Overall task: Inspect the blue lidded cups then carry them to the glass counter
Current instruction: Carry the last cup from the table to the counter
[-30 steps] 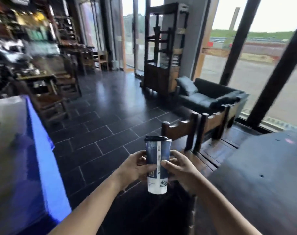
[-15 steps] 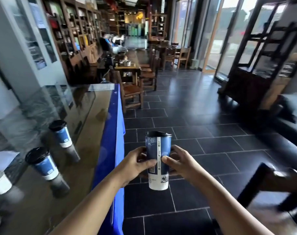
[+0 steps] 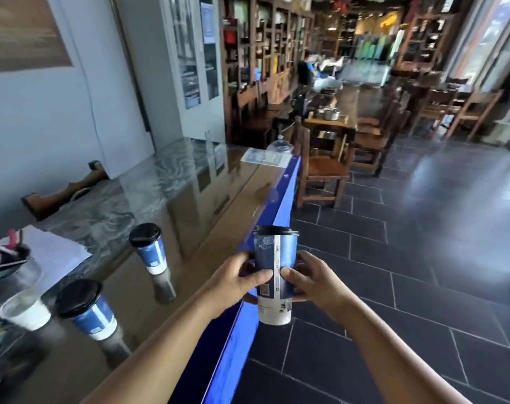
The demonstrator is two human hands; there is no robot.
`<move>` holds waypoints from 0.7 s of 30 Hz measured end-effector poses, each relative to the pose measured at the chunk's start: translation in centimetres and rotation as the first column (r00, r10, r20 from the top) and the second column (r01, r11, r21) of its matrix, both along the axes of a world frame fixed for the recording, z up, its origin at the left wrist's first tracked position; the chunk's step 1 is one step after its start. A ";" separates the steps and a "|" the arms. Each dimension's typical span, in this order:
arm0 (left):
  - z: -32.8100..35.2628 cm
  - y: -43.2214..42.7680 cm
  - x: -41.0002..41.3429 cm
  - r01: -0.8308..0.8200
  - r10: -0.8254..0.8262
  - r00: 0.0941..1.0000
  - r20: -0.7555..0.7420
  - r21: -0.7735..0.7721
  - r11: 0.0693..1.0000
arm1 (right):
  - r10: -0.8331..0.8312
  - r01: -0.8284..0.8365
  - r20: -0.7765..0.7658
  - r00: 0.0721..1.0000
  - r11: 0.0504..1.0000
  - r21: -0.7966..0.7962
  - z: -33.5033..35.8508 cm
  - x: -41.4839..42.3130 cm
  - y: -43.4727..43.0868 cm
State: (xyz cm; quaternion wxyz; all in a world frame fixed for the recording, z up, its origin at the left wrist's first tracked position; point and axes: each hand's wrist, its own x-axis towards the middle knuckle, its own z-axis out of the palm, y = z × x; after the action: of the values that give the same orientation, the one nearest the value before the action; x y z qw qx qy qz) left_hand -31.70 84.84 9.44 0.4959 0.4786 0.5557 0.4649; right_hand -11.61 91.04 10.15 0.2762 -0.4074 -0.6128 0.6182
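Both hands, the left hand (image 3: 233,279) and the right hand (image 3: 312,279), are gripping one blue cup (image 3: 274,275) upright, just beside the blue edge of the glass counter (image 3: 189,217), where two more lidded cups (image 3: 148,247) are standing

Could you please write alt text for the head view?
The left hand and right hand hold a blue lidded cup upright by the glass counter. A nearer cup and a farther cup, alike, stand on it.
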 end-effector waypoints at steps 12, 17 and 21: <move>-2.4 12.9 -8.3 -0.281 0.282 0.959 0.013 -0.073 0.957 | 0.310 -0.309 0.100 0.946 0.951 -0.025 -2.3 -11.4 18.8; -4.7 18.9 -13.6 -0.402 0.405 0.914 0.009 -0.091 0.911 | 0.418 -0.423 0.174 0.891 0.906 -0.011 -4.2 -18.5 26.8; -6.0 22.2 -16.4 -0.476 0.473 0.879 -0.058 -0.104 0.873 | 0.535 -0.539 0.228 0.813 0.841 -0.052 -5.7 -22.8 32.0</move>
State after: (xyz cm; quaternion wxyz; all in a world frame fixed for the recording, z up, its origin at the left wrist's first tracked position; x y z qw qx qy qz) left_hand -48.13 107.05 3.41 0.3848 0.3056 0.6895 0.5321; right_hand -34.42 123.01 4.47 0.0198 -0.2855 -0.7354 0.6142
